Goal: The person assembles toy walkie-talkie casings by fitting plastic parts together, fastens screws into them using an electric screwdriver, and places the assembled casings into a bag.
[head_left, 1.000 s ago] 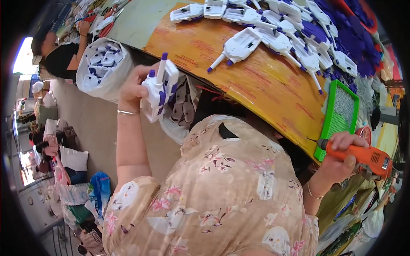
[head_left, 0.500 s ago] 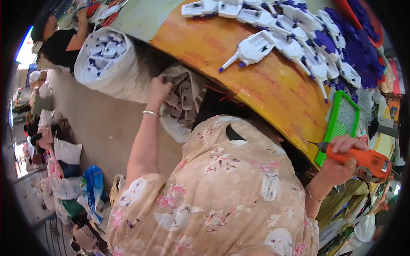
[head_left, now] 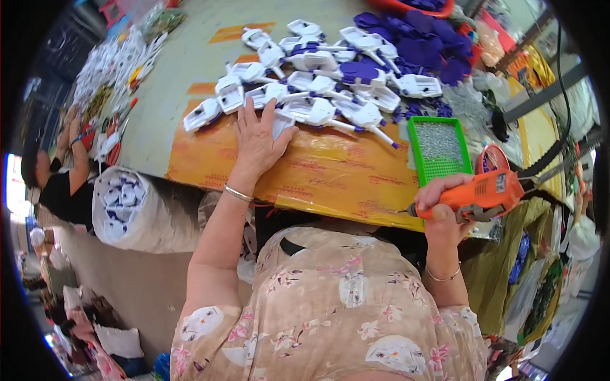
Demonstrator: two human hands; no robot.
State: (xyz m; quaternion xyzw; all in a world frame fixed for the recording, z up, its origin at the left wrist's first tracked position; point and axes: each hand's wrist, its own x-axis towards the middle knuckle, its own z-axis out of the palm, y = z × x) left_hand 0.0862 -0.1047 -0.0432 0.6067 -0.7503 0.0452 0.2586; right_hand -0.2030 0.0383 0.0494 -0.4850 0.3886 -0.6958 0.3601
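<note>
Here, in head view: left hand point(head_left: 259, 147) was spread open, palm down, against white plastic casing point(head_left: 284, 120) at near side of casing pile point(head_left: 316, 113) on table point(head_left: 337, 181). Orange power screwdriver point(head_left: 486, 193) was gripped in closed right hand point(head_left: 443, 208), bit pointed left. Green tray point(head_left: 448, 166) of small metal pieces point(head_left: 438, 141) was set just beyond.

Left hand point(head_left: 262, 141) obscures much of the white casing point(head_left: 281, 122) beneath it; grip not determinable. Orange power driver point(head_left: 486, 195) partly concealed by right hand point(head_left: 443, 206). Red basin point(head_left: 416, 6) and table point(head_left: 184, 57) cut off by upper edge, floral garment point(head_left: 330, 317) by lower. Grey pieces point(head_left: 438, 143) in green tray point(head_left: 445, 169) too small to identify
</note>
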